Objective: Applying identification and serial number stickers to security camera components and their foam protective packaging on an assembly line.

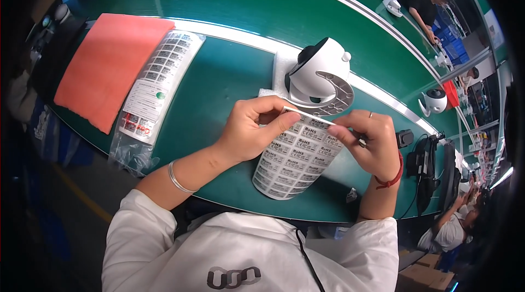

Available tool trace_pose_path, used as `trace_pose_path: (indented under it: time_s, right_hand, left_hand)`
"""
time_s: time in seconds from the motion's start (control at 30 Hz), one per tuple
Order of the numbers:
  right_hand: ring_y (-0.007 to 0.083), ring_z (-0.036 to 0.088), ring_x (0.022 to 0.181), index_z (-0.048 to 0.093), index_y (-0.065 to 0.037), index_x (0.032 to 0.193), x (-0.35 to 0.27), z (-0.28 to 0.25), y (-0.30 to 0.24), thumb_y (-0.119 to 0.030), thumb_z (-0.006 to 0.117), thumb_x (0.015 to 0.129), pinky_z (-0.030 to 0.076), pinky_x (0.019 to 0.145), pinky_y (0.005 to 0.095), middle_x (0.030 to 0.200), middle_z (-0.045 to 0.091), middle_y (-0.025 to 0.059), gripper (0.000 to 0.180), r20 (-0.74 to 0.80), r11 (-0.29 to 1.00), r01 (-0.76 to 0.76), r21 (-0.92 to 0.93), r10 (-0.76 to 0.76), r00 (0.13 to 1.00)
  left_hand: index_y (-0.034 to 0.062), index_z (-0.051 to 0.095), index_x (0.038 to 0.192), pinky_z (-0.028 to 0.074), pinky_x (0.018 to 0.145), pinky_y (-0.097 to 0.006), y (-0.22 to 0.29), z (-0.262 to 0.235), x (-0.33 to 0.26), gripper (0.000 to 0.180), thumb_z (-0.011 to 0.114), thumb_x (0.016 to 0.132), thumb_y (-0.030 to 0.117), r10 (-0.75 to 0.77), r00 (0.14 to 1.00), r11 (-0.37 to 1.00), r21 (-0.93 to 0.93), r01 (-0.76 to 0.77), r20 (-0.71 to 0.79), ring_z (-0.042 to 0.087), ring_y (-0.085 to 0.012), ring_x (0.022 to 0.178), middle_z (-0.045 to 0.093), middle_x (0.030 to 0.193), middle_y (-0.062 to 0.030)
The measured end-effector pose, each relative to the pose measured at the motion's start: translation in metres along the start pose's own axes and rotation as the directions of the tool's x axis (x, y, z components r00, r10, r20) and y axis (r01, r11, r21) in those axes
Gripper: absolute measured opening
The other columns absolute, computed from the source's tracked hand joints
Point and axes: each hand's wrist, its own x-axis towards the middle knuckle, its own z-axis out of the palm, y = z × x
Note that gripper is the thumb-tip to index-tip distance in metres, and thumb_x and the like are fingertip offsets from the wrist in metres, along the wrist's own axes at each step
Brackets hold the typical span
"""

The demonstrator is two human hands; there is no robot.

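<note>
A sheet of printed grey-and-white labels (292,158) hangs bent between my hands above the green bench. My left hand (254,128) pinches its upper left corner between thumb and forefinger. At the upper right corner, my right hand (369,139) grips the edge the same way, with a ring on one finger. Just beyond the sheet a white camera (322,70) with a round black front lies on its side, its grey ribbed base (342,92) turned toward me. White foam (281,68) is under and beside the camera.
To the left are an orange foam sheet (109,68) and a plastic-bagged stack of labels (158,79). Past the metal edge runs a green conveyor (235,5), with another white camera (435,100) at right. Black devices with cables (424,166) lie on the bench's right. Co-workers sit farther off.
</note>
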Motion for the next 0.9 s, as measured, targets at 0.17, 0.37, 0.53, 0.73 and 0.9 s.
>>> trace_pose_path:
  time_s: [0.17, 0.37, 0.53, 0.73, 0.9]
  right_hand:
    - [0.0205, 0.046, 0.066, 0.063, 0.004, 0.071, -0.002, -0.013, 0.003, -0.028, 0.039, 0.097, 0.033, 0.059, 0.0310, 0.065, 0.044, 0.0102, 0.048, -0.523, 0.983, 0.078, -0.165, -0.154, 0.838]
    - [0.0085, 0.051, 0.051, 0.067, 0.007, 0.084, -0.023, -0.019, -0.015, -0.057, 0.057, 0.089, 0.034, 0.047, 0.0210, 0.064, 0.059, 0.0031, 0.065, -0.590, 0.994, 0.071, 0.082, -0.009, 0.808]
    - [0.0115, 0.065, 0.069, 0.065, 0.009, 0.101, -0.019, -0.021, -0.019, 0.008, 0.084, 0.059, 0.052, 0.062, 0.0195, 0.077, 0.067, 0.0081, 0.047, -0.319, 0.850, -0.012, 0.527, 0.211, 0.924]
    - [0.0173, 0.065, 0.076, 0.069, 0.004, 0.103, -0.010, -0.008, -0.028, 0.010, 0.077, 0.066, 0.053, 0.066, 0.0269, 0.086, 0.066, 0.0115, 0.038, -0.258, 0.972, 0.135, 0.191, -0.083, 0.963]
    - [0.0212, 0.066, 0.078, 0.070, 0.002, 0.095, -0.003, 0.006, -0.027, 0.004, 0.078, 0.069, 0.052, 0.066, 0.0279, 0.090, 0.068, 0.0133, 0.027, -0.263, 0.975, 0.209, 0.082, -0.181, 0.948]
  left_hand:
    - [-0.0023, 0.068, 0.092, 0.051, 0.067, -0.020, 0.001, -0.003, 0.000, 0.008, 0.067, 0.087, 0.003, 0.128, 0.991, 0.985, 0.110, -0.131, 0.027, 0.061, -0.0060, 0.073, 0.068, 0.083, -0.0038]
    - [-0.0008, 0.068, 0.095, 0.051, 0.068, -0.021, 0.000, -0.002, 0.001, 0.010, 0.066, 0.085, 0.000, 0.152, 0.988, 0.979, 0.130, -0.156, 0.035, 0.062, -0.0065, 0.077, 0.069, 0.088, -0.0049]
    - [-0.0026, 0.065, 0.098, 0.052, 0.078, -0.024, 0.000, -0.006, 0.003, 0.012, 0.062, 0.087, -0.006, 0.112, 0.992, 0.983, 0.140, -0.119, 0.056, 0.064, -0.0114, 0.090, 0.069, 0.099, -0.0102]
    - [0.0005, 0.066, 0.109, 0.052, 0.081, -0.023, -0.002, -0.003, 0.005, 0.022, 0.063, 0.087, -0.003, 0.072, 0.997, 0.996, 0.054, -0.072, 0.009, 0.064, -0.0104, 0.092, 0.069, 0.103, -0.0088]
    - [0.0051, 0.064, 0.120, 0.053, 0.081, -0.022, -0.002, -0.001, 0.002, 0.033, 0.066, 0.088, 0.001, 0.028, 1.000, 0.999, 0.034, -0.027, -0.006, 0.064, -0.0082, 0.092, 0.069, 0.103, -0.0080]
